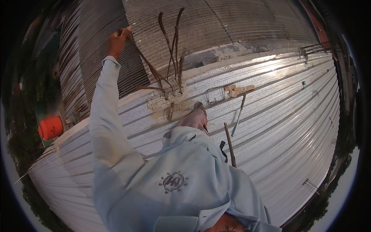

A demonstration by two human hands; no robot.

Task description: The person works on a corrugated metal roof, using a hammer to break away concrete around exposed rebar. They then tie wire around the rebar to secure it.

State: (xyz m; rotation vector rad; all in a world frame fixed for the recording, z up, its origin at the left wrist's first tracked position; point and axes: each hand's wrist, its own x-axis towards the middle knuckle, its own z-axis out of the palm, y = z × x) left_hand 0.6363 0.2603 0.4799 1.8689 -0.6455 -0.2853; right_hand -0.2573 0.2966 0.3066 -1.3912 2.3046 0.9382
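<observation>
Orange bucket (pixel 50 128): one, at the far left below the roof edge, partly cut off by foliage.
Left hand (pixel 117 40): raised high, fingers (pixel 123 33) wrapped tight around the top of a bent rusty bar (pixel 143 58).
Rusty bars (pixel 172 46): about five rose from broken concrete (pixel 166 101) at the roof edge; the exact count was hard to make out.
Right hand: hidden behind the person's body; grip impossible to tell.
Wire stirrup (pixel 215 94): one, on the corrugated roof (pixel 286 116).
Wood scraps (pixel 237 89): a few, just beside the stirrup.
Long-handled tools (pixel 230 145): two, lying on the roof.
</observation>
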